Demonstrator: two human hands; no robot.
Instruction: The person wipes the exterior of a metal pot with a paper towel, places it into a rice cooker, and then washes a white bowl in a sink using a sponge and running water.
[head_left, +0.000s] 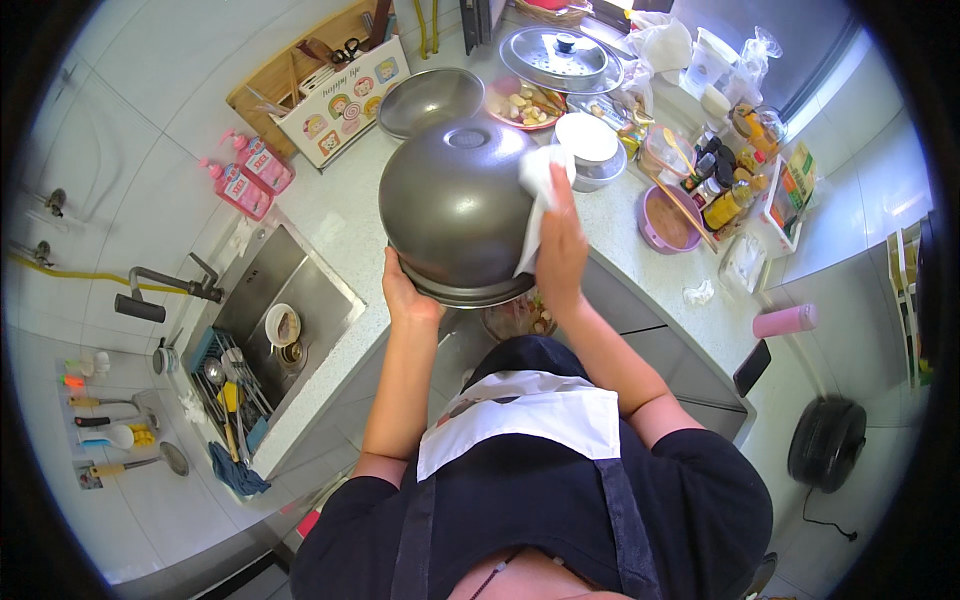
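Note:
A dark grey inner pot of a rice cooker is held up in front of me, its rounded outside and base facing up and its rim towards me. My left hand grips it by the rim at the lower left. On the pot's right side, my right hand presses a white paper towel against the wall; the hand is slightly blurred. The inside of the pot is hidden from me.
Left lies a sink with a faucet and a utensil rack. Behind the pot are a metal bowl and a glass lid. A purple bowl, several bottles and a phone stand or lie right.

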